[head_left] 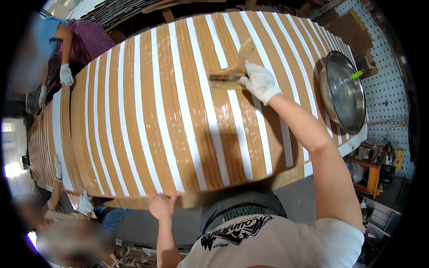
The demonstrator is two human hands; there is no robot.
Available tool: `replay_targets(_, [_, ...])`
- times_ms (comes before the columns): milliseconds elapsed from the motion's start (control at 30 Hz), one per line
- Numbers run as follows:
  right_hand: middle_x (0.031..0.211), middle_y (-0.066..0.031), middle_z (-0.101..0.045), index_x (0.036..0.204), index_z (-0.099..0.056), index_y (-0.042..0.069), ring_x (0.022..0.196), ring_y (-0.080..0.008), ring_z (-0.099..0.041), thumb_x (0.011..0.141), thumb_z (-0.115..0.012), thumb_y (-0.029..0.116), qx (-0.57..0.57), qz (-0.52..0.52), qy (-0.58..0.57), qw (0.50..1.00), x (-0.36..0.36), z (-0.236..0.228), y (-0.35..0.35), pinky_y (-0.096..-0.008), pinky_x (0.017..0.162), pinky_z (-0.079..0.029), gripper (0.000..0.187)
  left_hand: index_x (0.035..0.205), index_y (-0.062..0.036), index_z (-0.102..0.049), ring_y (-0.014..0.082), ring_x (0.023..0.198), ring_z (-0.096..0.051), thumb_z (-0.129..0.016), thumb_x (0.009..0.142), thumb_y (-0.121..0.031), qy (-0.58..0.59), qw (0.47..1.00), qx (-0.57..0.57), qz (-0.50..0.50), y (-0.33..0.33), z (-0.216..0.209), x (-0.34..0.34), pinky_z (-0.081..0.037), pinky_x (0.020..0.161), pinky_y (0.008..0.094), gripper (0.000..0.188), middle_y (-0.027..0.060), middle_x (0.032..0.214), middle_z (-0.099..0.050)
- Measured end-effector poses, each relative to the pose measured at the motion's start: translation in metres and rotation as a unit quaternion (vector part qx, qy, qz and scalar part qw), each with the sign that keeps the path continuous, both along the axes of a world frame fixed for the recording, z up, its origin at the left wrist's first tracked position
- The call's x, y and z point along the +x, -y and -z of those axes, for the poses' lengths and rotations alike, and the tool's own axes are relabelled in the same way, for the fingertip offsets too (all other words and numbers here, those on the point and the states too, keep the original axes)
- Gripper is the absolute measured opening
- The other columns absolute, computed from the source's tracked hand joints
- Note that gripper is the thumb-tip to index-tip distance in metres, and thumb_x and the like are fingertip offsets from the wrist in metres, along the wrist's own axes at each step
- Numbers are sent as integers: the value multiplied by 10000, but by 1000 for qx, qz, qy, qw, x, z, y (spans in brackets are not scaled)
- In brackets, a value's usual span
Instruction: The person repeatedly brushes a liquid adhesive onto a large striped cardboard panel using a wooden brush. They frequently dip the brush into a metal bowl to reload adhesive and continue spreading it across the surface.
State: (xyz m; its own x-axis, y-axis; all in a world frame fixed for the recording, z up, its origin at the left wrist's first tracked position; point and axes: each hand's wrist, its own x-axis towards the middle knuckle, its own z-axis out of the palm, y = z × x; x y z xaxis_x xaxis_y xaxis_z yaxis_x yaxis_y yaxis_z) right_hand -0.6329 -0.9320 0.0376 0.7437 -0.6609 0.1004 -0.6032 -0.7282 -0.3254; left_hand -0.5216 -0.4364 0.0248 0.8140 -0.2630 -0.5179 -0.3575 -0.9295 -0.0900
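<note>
My right hand (261,80), in a white glove, reaches over the middle of the striped surface. Its fingers are closed on a flat tan piece with a dark edge (225,78); whether it is a brush or a folded strip I cannot tell. A tan part of it stands up beyond the fingers. Beneath lies a broad panel of brown and white stripes (147,111), shiny with wet-looking spots around the middle. At the near edge of this panel rests my bare left hand (161,205), fingers apart along the rim, holding nothing.
To the right, a large metal bowl (328,91) stands on the panel with a green-handled tool (356,75) in it. Co-workers' gloved hands touch the left end, one person at the far side (66,76), another nearer (85,203). A pegboard wall (389,102) and shelf (371,174) stand right.
</note>
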Motion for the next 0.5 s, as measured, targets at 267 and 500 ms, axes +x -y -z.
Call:
replay_targets(267, [994,-185,-672,1071,-601,36,970,-374,-636,818,-701,259,-83,32,42,995,139,13,174,-485,832,-503,352,1229,237,-475,508,1205,-516,-799,554,-701,66,997,-44,-6,-25,27,-6,-456,1007,434,1200,466,1321,-416])
replay_targets(500, [1082,-140,-669,1156,-615,84,1033,-344,-618,842,-673,272,-197,31,144,969,190,14,233,-439,898,-488,370,1353,75,-458,438,1130,-557,-664,726,-725,-62,995,1,-78,7,3,8,-446,1001,439,1037,308,1266,-559])
